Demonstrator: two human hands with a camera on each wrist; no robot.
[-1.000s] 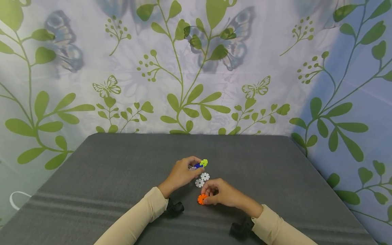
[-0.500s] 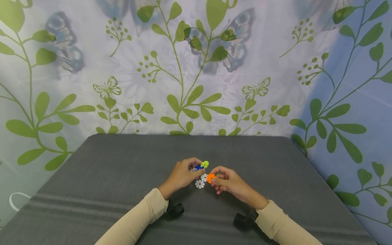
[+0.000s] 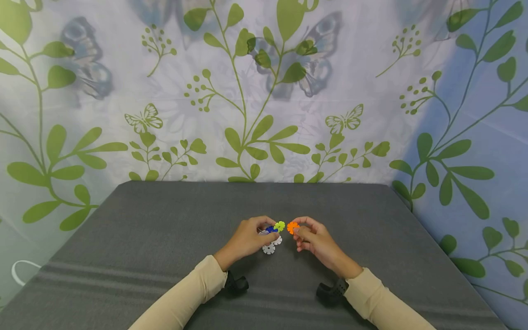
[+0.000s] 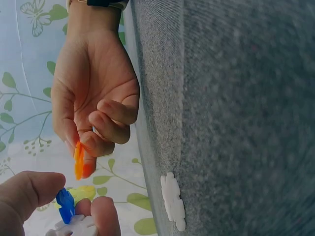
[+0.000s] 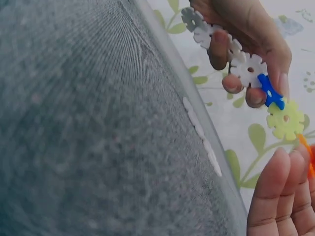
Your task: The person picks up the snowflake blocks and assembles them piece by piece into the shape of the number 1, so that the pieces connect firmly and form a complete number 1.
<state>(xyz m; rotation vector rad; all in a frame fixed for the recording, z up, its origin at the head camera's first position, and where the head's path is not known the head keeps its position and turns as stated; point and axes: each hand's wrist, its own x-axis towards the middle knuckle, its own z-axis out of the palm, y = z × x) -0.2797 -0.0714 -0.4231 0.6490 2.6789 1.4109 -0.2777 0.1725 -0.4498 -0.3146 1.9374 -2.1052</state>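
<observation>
My left hand (image 3: pixel 247 236) grips a chain of notched plastic snowflake discs. Pale discs (image 5: pixel 251 77) run along its fingers, a blue disc (image 5: pixel 269 92) sits edge-on by the thumb, and a yellow-green disc (image 5: pixel 286 119) forms the free end. Between thumb and fingertips, my right hand (image 3: pixel 316 240) pinches an orange snowflake disc (image 3: pixel 293 228). In the head view a small gap shows between orange and yellow-green; in the right wrist view their edges come right up to each other. Below the left hand, two white snowflake discs (image 3: pixel 268 248) lie on the grey cloth, partly covered by that hand.
The grey cloth-covered table (image 3: pixel 165 229) stretches out around both hands. A patterned curtain (image 3: pixel 264 101) with leaves and butterflies hangs behind its far edge. Black wrist mounts (image 3: pixel 330 292) sit under the sleeves, close over the cloth.
My right hand has carried the orange disc up from beside the white discs, away from me and slightly right, level with the yellow-green disc. The left hand has shifted slightly right.
</observation>
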